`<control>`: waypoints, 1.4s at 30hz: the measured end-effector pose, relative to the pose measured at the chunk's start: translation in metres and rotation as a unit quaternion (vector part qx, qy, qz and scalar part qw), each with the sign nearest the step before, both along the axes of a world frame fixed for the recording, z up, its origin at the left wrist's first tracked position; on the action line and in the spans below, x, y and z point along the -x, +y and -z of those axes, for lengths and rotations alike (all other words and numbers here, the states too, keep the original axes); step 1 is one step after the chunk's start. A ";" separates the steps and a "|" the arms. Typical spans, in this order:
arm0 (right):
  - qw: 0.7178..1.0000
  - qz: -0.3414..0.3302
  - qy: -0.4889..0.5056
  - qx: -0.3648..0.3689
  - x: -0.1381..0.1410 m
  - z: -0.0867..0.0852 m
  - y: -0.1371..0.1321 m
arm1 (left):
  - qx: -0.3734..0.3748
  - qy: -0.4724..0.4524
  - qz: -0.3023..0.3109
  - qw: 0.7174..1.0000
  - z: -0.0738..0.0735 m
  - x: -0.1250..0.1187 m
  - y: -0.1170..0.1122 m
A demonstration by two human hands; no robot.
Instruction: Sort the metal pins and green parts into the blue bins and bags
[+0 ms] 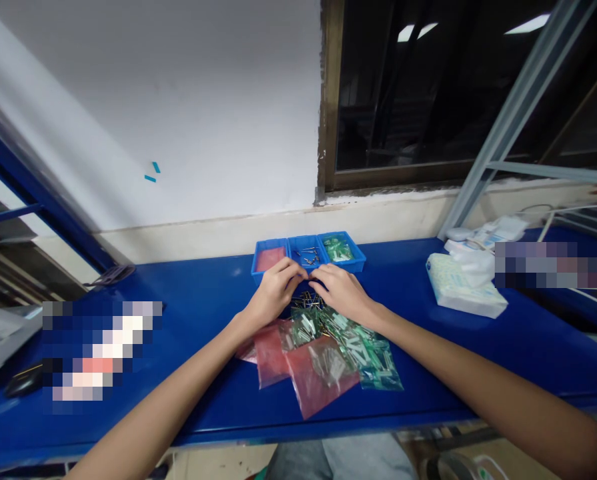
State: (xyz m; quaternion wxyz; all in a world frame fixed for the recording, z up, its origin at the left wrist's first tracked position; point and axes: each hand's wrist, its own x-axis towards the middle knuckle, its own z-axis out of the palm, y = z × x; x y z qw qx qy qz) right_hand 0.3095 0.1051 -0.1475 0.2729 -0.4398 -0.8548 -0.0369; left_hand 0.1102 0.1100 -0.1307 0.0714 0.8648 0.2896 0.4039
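My left hand (pixel 278 291) and my right hand (pixel 342 291) meet with fingertips pinched close together, just in front of three blue bins. Whatever sits between the fingertips is too small to make out. Below them lies a heap of thin metal pin-like parts (pixel 308 300). Closer to me, pink plastic bags (pixel 273 357) and green-tinted clear bags (pixel 382 370) with small parts overlap on the blue table. The left bin (pixel 253 261) contains pink bags, the middle bin (pixel 303 241) loose metal pieces, the right bin (pixel 360 259) green bags.
A pack of tissues (pixel 465 300) lies on the right of the blue table (pixel 203 373), near a grey metal upright (pixel 483 160). At the left are a black object (pixel 25 381) and a blurred-out patch. A wall and dark window (pixel 408 93) stand behind.
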 end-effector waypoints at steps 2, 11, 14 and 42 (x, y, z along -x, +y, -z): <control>1.000 -0.004 0.011 0.006 0.001 -0.001 -0.001 | -0.001 -0.009 0.002 1.000 -0.001 -0.001 -0.001; 0.998 -0.011 0.051 0.033 0.003 -0.004 0.000 | -0.097 0.157 -0.056 0.981 0.007 0.006 0.003; 0.999 -0.017 0.044 0.019 0.004 -0.004 -0.001 | -0.117 0.176 -0.078 0.974 0.009 0.007 0.004; 0.955 -0.079 0.252 0.137 0.009 -0.010 -0.005 | -0.090 0.108 -0.081 0.987 0.007 0.007 0.002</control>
